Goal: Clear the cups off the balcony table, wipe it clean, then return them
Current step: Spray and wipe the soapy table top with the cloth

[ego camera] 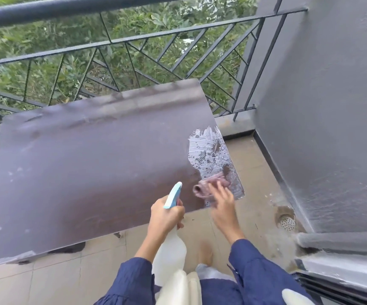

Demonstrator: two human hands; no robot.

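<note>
Closest to me, navy sleeves (pixel 132 280) frame the white spray bottle (pixel 170 247). The left hand (pixel 166 213) grips its neck, fingers wrapped fully round, with the blue trigger head (pixel 173 194) pointing over the table (pixel 90 161). On that brown top's near right corner lies a crumpled pinkish cloth (pixel 209 187). The right hand (pixel 222 205) rests on it with fingers stretched out rather than curled (blur softens the detail). Just beyond the cloth a streaked wet patch (pixel 209 150) runs along the right edge, and dusty smears mark the rest of the top. Behind stands the railing (pixel 134 40), with foliage (pixel 35 40) past it. To the right, a round floor drain (pixel 287 221) sits near the grey wall (pixel 321 106).
</note>
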